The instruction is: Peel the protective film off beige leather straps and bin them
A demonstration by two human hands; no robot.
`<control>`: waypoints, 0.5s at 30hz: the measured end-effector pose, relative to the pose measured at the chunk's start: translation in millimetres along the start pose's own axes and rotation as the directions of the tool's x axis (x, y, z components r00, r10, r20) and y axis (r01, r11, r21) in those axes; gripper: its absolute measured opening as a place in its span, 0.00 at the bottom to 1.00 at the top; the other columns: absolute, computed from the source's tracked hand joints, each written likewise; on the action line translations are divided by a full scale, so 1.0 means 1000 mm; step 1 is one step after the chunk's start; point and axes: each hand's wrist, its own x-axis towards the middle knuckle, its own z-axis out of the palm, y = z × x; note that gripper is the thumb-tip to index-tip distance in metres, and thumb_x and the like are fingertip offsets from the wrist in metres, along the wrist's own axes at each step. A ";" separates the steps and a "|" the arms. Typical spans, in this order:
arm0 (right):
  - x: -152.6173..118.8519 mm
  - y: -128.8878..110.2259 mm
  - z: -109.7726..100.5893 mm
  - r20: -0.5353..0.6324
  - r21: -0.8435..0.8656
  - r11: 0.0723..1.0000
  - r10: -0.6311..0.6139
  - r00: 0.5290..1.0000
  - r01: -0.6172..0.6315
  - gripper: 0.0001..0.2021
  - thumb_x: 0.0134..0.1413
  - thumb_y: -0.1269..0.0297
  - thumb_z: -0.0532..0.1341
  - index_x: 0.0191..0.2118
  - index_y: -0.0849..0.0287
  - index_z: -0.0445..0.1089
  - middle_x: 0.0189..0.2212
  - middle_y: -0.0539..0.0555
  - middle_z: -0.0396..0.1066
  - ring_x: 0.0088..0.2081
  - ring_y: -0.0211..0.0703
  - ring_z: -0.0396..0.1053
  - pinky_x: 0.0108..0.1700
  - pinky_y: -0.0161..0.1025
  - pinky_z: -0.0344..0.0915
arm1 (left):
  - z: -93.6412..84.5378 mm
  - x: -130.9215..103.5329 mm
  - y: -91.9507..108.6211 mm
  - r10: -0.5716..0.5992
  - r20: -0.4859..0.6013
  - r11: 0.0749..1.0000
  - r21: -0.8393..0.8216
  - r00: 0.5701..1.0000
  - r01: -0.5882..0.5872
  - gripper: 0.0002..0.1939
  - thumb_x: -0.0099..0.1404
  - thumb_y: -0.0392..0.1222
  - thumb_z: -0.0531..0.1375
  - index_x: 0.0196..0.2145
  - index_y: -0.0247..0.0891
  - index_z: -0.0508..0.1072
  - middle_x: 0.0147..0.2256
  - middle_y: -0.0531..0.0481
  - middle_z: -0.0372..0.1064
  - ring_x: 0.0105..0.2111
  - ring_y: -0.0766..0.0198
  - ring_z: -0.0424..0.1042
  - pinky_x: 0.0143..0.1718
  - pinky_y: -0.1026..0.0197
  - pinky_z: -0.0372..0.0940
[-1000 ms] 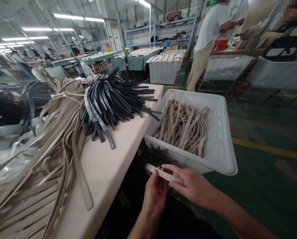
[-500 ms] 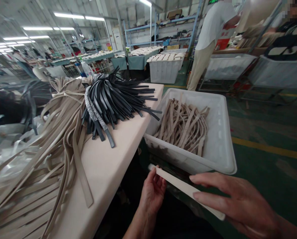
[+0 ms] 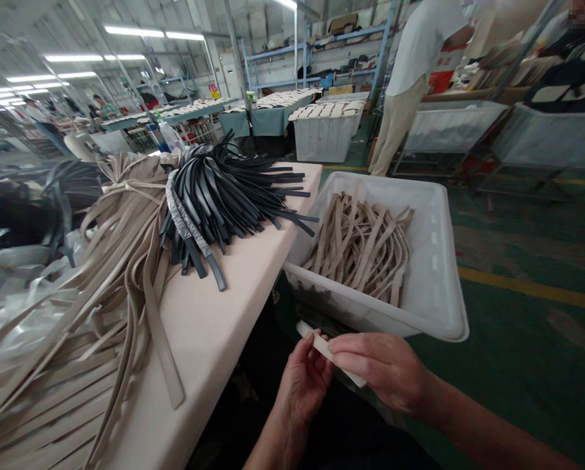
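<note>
Fingers of the left hand (image 3: 302, 382) pinch a flat beige strap (image 3: 322, 346) near its far end, thumb on top, while those of the right hand (image 3: 390, 369) are drawn together over its nearer part; whether the right thumb grips the strap from below, I cannot tell. The strap slants across both hands, above the wearer's dark clothing and just in front of a translucent white plastic bin (image 3: 434, 261). Left of the hands stands a table with a pale top (image 3: 234, 313), where long beige straps (image 3: 116, 215) spread towards the near edge from a tied bundle. Beside them, partly touching, lies a bundle of black straps (image 3: 234, 196) with a wrinkled grey band (image 3: 185, 215) along its side; some black ends jut past the table edge. More beige straps, a loose heap (image 3: 363, 251), lie inside the bin. Beyond it, a yellow line (image 3: 518, 286) crosses the green floor, and a person in a white top and beige trousers (image 3: 405, 98) stands near a second bin (image 3: 322, 140). Blue-framed shelving (image 3: 380, 55) rises farther back.
</note>
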 end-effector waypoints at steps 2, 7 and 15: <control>-0.003 0.012 0.013 0.005 0.021 0.998 0.058 0.998 -0.059 0.14 0.72 0.67 0.49 0.53 0.59 0.69 0.47 0.59 0.76 0.52 0.43 0.73 0.52 0.39 0.73 | 0.001 0.000 -0.001 -0.016 0.019 1.000 0.019 1.000 0.016 0.08 0.69 0.36 0.59 0.35 0.30 0.76 0.26 0.49 0.78 0.24 0.67 0.77 0.26 0.67 0.70; -0.018 0.042 0.042 0.079 0.062 0.990 0.124 0.989 -0.129 0.11 0.71 0.67 0.51 0.47 0.58 0.70 0.49 0.59 0.75 0.53 0.45 0.71 0.55 0.44 0.70 | -0.002 0.002 -0.003 -0.030 0.126 0.998 0.053 0.992 0.023 0.12 0.69 0.34 0.54 0.31 0.31 0.75 0.24 0.50 0.77 0.24 0.67 0.76 0.29 0.65 0.71; -0.005 0.018 -0.006 0.207 0.022 0.944 0.318 0.925 -0.329 0.20 0.74 0.55 0.47 0.40 0.58 0.72 0.32 0.54 0.77 0.34 0.44 0.74 0.39 0.39 0.69 | -0.003 0.008 -0.002 -0.143 0.358 0.989 0.095 0.923 0.116 0.18 0.65 0.46 0.58 0.42 0.26 0.76 0.37 0.39 0.80 0.35 0.55 0.79 0.38 0.57 0.74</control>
